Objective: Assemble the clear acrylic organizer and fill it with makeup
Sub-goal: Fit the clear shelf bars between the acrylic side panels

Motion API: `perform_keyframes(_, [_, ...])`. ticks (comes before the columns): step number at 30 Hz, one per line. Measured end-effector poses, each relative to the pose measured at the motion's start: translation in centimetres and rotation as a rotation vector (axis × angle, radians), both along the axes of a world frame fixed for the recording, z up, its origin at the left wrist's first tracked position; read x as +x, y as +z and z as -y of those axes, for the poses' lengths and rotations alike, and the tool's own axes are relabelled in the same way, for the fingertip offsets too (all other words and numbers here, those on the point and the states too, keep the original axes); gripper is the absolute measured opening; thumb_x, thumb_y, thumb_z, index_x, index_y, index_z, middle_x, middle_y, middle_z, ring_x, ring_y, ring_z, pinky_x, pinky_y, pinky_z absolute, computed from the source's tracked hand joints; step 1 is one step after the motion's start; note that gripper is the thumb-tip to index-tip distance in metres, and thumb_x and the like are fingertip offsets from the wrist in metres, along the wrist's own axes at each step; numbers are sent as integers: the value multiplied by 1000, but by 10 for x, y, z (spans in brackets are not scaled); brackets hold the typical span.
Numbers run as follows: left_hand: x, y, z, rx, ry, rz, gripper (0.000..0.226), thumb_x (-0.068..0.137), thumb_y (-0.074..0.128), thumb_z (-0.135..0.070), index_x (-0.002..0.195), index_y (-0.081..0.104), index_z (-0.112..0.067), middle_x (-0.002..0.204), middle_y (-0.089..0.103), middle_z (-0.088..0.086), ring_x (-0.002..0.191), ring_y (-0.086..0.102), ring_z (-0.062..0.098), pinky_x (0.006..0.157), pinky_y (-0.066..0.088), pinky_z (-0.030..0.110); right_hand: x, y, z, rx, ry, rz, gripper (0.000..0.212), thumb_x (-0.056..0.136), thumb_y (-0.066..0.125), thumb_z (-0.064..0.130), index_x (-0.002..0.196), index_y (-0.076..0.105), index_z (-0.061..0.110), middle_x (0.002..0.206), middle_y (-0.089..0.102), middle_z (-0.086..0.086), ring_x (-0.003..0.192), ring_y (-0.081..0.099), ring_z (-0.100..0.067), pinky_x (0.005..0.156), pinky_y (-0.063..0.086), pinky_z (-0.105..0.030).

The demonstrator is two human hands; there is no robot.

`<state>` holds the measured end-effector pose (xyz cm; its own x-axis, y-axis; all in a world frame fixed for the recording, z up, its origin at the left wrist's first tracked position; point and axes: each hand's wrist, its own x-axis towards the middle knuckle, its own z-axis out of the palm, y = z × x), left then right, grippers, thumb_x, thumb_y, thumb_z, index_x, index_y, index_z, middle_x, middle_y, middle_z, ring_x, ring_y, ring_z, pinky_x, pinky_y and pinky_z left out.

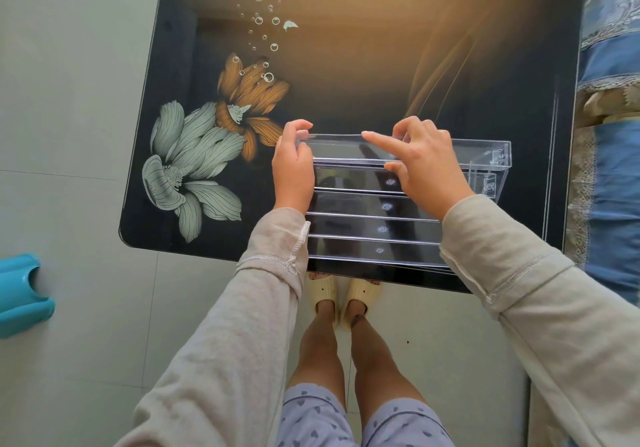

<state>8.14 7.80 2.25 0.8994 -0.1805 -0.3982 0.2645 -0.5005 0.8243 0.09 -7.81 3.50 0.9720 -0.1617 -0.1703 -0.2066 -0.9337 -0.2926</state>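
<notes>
A clear acrylic organizer with several stepped tiers lies on the glossy table near its front edge. My left hand grips the left end of the top tier, thumb and fingers curled round the rim. My right hand holds the same tier further right, its index finger stretched out along the upper edge and the other fingers curled on the acrylic. The organizer's right end wall with small clear brackets sticks out past my right hand. No makeup is in view.
The table top is dark with printed flowers and bubbles. A blue plastic object stands on the tiled floor at the left. Blue patterned fabric runs along the table's right side. My legs and slippers are below the table edge.
</notes>
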Motion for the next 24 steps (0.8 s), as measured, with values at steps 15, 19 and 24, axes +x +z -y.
perform_keyframes(15, [3, -6, 2, 523, -156, 285, 28, 91, 33, -6, 111, 53, -6, 113, 60, 16, 101, 48, 32, 83, 36, 41, -5, 2, -3, 18, -26, 36, 53, 88, 57, 12, 136, 44, 30, 118, 52, -12, 108, 48, -30, 93, 33, -39])
perform_keyframes(19, [-8, 4, 9, 572, -148, 472, 38, 86, 43, -15, 123, 51, -11, 129, 53, 10, 122, 42, 30, 105, 29, 46, -19, 9, 2, 58, -103, 112, 58, 83, 63, 18, 138, 42, 23, 124, 53, -9, 118, 46, -27, 107, 27, -39])
perform_keyframes(24, [-38, 19, 58, 383, -367, 684, 40, 84, 49, -22, 120, 56, -8, 124, 58, 12, 120, 49, 31, 107, 31, 46, -71, 13, 19, 212, -547, 370, 47, 83, 60, 12, 129, 51, 12, 124, 55, -12, 117, 48, -27, 102, 33, -36])
